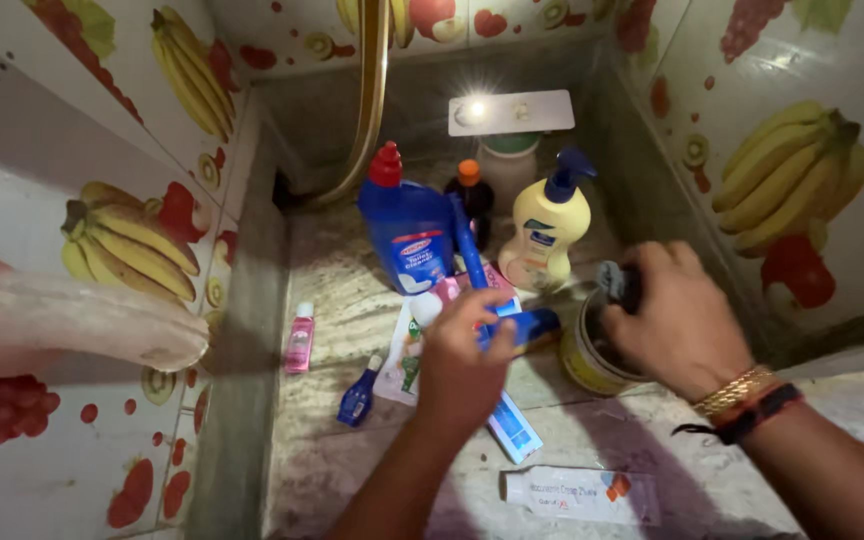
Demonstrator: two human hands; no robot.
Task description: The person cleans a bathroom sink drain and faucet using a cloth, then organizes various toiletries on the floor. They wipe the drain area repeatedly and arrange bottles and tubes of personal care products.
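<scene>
My left hand point(462, 360) is closed around a blue tube point(530, 325) and a blue toothbrush point(467, 245) that stands up from my fist. My right hand point(677, 320) grips a small dark object point(619, 282) over a round yellow tin point(582, 355). Both hands work on a marble shelf point(352, 290) in a tiled corner. A white and blue tube point(514, 428) lies under my left wrist.
A blue cleaner bottle with a red cap point(407, 225), a cream pump bottle point(544, 230), a dark orange-capped bottle point(470, 195) and a white jar point(509, 165) stand at the back. A pink bottle point(299, 340), small blue bottle point(357, 397) and white tube point(582, 495) lie nearer. Fruit-patterned tiles enclose the shelf.
</scene>
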